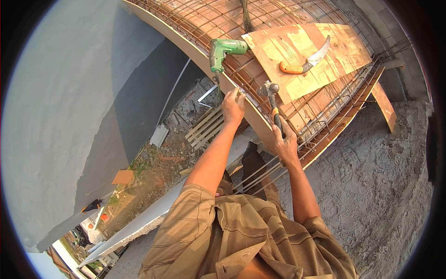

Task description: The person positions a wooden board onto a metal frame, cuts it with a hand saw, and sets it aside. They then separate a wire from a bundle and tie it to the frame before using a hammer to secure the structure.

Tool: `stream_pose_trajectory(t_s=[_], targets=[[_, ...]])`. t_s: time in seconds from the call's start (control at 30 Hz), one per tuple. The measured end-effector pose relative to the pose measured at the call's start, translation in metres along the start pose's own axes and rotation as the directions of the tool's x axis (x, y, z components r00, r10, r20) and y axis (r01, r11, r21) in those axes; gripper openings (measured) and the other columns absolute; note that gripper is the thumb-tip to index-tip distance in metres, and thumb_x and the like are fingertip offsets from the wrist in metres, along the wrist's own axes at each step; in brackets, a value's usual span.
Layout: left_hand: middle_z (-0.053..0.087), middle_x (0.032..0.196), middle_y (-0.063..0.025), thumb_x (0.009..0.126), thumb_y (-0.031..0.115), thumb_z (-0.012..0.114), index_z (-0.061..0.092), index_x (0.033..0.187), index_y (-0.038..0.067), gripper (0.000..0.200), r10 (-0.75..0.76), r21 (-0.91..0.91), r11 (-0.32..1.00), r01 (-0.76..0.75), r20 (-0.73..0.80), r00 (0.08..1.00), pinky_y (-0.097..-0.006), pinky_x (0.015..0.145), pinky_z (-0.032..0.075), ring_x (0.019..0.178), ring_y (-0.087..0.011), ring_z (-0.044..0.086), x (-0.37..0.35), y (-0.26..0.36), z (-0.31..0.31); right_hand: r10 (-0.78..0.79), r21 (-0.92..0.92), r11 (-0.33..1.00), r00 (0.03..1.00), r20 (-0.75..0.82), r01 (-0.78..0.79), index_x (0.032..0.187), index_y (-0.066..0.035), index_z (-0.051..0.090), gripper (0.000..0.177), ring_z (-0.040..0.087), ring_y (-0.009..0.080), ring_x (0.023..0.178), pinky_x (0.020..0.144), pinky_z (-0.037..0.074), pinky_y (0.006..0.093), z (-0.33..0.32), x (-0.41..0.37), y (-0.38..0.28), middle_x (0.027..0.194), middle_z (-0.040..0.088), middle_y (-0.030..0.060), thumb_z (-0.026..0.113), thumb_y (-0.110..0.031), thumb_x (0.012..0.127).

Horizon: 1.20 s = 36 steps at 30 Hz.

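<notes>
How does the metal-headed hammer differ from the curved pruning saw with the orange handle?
The hammer is gripped in the right hand, head raised; the saw lies untouched on the plywood sheet. The hammer has a blunt metal head; the saw has a long curved blade. Both show orange on the handle.

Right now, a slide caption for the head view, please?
Right hand holds a hammer; left hand touches the formwork edge near a drill.

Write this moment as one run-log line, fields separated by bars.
left hand: fingertips at form board edge, grip unclear | right hand: grips hammer | nearby: green drill, saw on plywood
</notes>
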State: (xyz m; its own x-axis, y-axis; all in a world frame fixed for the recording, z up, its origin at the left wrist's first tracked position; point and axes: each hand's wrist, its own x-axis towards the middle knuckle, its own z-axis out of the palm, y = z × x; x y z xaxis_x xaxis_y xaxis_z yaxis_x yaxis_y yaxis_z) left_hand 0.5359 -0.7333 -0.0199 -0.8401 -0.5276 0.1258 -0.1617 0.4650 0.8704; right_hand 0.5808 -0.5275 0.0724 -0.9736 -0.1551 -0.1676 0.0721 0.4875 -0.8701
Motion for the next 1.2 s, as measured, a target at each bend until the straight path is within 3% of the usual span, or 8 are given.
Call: stream_pose_trajectory(t_s=[0.2,0.3,0.53,0.67,0.8,0.97,1.13,1.2], targets=[[0.064,0.099,-0.0111,0.090,0.017,0.067,0.070,0.096,0.007,0.012,0.356,0.249,0.868,-0.429,0.288,0.889,-0.0445,0.079,0.053,0.092,-0.0346,0.065,0.040,-0.021,-0.013,0.307,0.080,0.950,0.951,-0.037,-0.303,0.139,0.000,0.055,0.048,0.064,0.0209,0.107,0.093,0.049,0.0340,-0.063,-0.055,0.016,0.118,0.068,0.0158,0.062,-0.025,0.099],[0.062,0.093,-0.0120,0.089,0.014,0.065,0.067,0.091,0.007,0.007,0.447,0.290,0.788,-0.543,0.336,0.829,-0.0457,0.078,0.052,0.089,-0.0351,0.064,0.048,-0.022,-0.007,0.267,0.043,0.964,0.953,-0.144,-0.264,0.139,0.000,0.055,0.048,0.063,0.0194,0.104,0.092,0.049,0.0332,-0.081,-0.073,0.042,0.116,0.068,0.0145,0.063,-0.024,0.099],[0.063,0.096,-0.0113,0.090,0.013,0.063,0.068,0.093,0.006,0.009,0.406,0.267,0.819,-0.508,0.356,0.841,-0.0451,0.078,0.053,0.089,-0.0343,0.065,0.043,-0.025,-0.009,0.331,0.009,0.937,0.883,-0.333,-0.348,0.139,-0.006,0.057,0.050,0.067,0.0228,0.099,0.087,0.051,0.0375,-0.119,-0.045,0.061,0.108,0.071,0.0167,0.064,-0.028,0.095],[0.065,0.100,-0.0139,0.091,0.012,0.063,0.069,0.096,0.004,0.011,0.356,0.296,0.837,-0.460,0.344,0.869,-0.0447,0.079,0.052,0.091,-0.0362,0.064,0.040,-0.012,-0.013,0.155,-0.526,0.771,0.907,-0.393,-0.360,0.134,-0.015,0.062,0.046,0.069,0.0339,0.098,0.083,0.052,0.0434,-0.175,0.024,0.059,0.104,0.072,0.0196,0.067,-0.024,0.090],[0.065,0.098,-0.0174,0.089,0.010,0.066,0.069,0.096,0.000,0.012,0.306,0.277,0.882,-0.381,0.279,0.910,-0.0455,0.081,0.051,0.093,-0.0372,0.063,0.034,-0.006,-0.010,-0.071,-0.845,0.532,0.992,-0.104,-0.051,0.117,-0.011,0.069,0.033,0.068,0.0349,0.094,0.080,0.053,0.0465,-0.242,0.099,0.088,0.095,0.072,0.0157,0.068,-0.017,0.084],[0.065,0.101,-0.0189,0.091,0.010,0.064,0.070,0.097,-0.003,0.015,0.227,0.263,0.924,-0.277,0.205,0.952,-0.0458,0.084,0.050,0.095,-0.0373,0.063,0.023,0.007,-0.005,0.176,-0.962,0.271,0.981,0.082,0.032,0.118,-0.014,0.072,0.036,0.066,0.0350,0.101,0.088,0.048,0.0518,-0.251,0.163,0.127,0.102,0.071,0.0147,0.069,-0.016,0.082],[0.063,0.107,-0.0198,0.092,0.012,0.064,0.069,0.102,-0.004,0.019,0.138,0.288,0.940,-0.181,0.162,0.977,-0.0457,0.089,0.049,0.101,-0.0379,0.061,0.016,0.019,-0.002,-0.213,-0.687,0.725,0.965,-0.151,0.052,0.133,-0.005,0.061,0.051,0.063,0.0381,0.107,0.093,0.049,0.0465,-0.181,0.211,0.116,0.109,0.068,0.0210,0.066,-0.034,0.091],[0.062,0.112,-0.0188,0.092,0.013,0.065,0.067,0.108,-0.003,0.023,0.120,0.310,0.936,-0.169,0.170,0.978,-0.0440,0.090,0.049,0.102,-0.0359,0.062,0.013,0.018,-0.002,0.114,-0.388,0.902,0.972,-0.207,-0.189,0.140,0.002,0.052,0.077,0.068,0.0364,0.100,0.092,0.051,0.0439,-0.140,0.241,0.085,0.105,0.070,0.0250,0.067,-0.052,0.088]])
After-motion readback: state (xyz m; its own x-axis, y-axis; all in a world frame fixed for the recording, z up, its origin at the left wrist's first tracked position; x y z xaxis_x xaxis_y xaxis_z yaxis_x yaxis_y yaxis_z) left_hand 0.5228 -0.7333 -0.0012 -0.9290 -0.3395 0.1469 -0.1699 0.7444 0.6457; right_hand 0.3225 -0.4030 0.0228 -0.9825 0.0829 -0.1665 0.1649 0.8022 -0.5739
